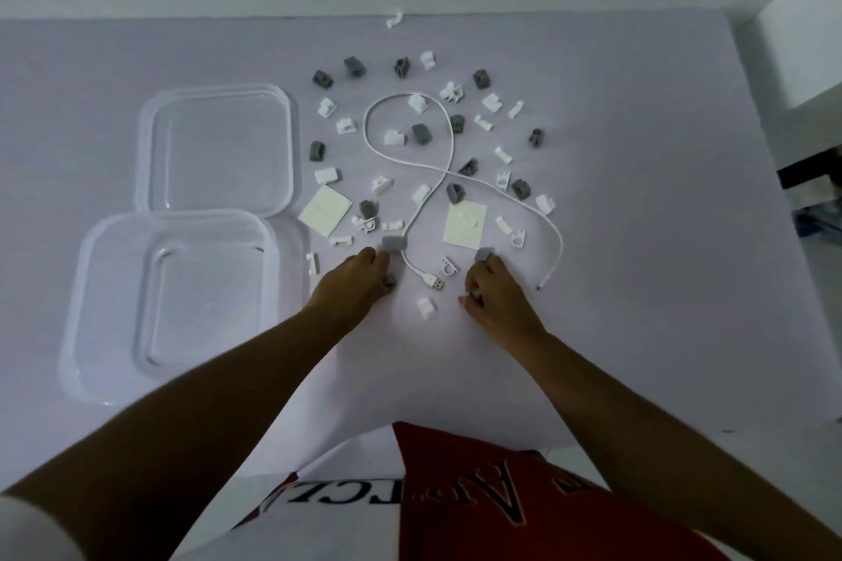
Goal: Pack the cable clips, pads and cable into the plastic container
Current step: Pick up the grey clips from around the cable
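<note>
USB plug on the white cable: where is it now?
Head view: the USB plug lies on the table near centre, between the left hand and the right hand, with a white clip just nearer the person.
</note>
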A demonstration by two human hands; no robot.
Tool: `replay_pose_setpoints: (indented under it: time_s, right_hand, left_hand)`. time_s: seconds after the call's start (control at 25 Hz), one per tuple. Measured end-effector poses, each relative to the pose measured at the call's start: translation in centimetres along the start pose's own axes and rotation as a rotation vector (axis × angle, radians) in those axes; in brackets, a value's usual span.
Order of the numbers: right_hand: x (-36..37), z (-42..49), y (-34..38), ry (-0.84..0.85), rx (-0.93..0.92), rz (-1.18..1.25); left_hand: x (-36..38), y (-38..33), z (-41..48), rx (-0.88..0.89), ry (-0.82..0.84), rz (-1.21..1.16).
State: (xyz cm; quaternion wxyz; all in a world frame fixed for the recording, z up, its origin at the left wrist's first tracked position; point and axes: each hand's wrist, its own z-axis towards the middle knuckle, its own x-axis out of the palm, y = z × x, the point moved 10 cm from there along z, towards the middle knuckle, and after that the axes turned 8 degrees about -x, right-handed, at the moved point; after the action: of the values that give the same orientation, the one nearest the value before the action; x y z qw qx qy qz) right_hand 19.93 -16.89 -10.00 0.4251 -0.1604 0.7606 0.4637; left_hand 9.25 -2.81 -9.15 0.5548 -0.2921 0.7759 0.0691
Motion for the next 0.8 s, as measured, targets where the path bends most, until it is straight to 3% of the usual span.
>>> replay_pose_setpoints:
  time_s: [0.08, 0.16, 0.24, 0.36, 0.4, 0.48, 0.68, 0.72, 0.8]
  right_hand:
    - [-0.4, 0.1, -0.7, -0.046, 0.04, 0.121]
    - [-1.0, -0.3, -2.2, -0.124, 0.165, 0.398]
    - [-1.4, -1.0, -3.4, -0.225, 0.313, 0.757]
    - [-2.0, -1.4, -3.9, -0.322, 0.44, 1.126]
    - [-2.2, -1.3, -4.1, -0.334, 0.469, 1.159]
    - [-3.2, -0.8, -4.5, -0.335, 0.467, 1.001]
    - [-4.3, 1.5, -4.1, -0.2, 0.266, 0.387]
    - [-4.0, 1.8, -3.9, -0.167, 0.246, 0.3]
    - [-3.4, 2.2, -3.4, -0.108, 0.203, 0.104]
  left_hand:
    - [0.0, -0.1, 0.1, -0.013, -0.009, -0.054]
    - [-0.5, 0.4, 0.1, -0.081, -0.024, -0.239]
    - [-0.7, 2.0, -0.1, -0.24, -0.028, -0.661]
    - [0.7, 3.0, -0.9, -0.5, 0.112, -1.446]
    - [0.7, 2.3, -0.9, -0.512, 0.165, -1.651]
    - [0.0, 1.6, -0.6, -0.511, 0.215, -1.822]
    - [-0.5, 2.0, 1.2, -0.543, 0.251, -1.775]
    - [-0.8, 2.8, 1.8, -0.534, 0.183, -1.564]
    - [-3.0, 3.2, 3.0, -0.354, -0.058, -0.852]
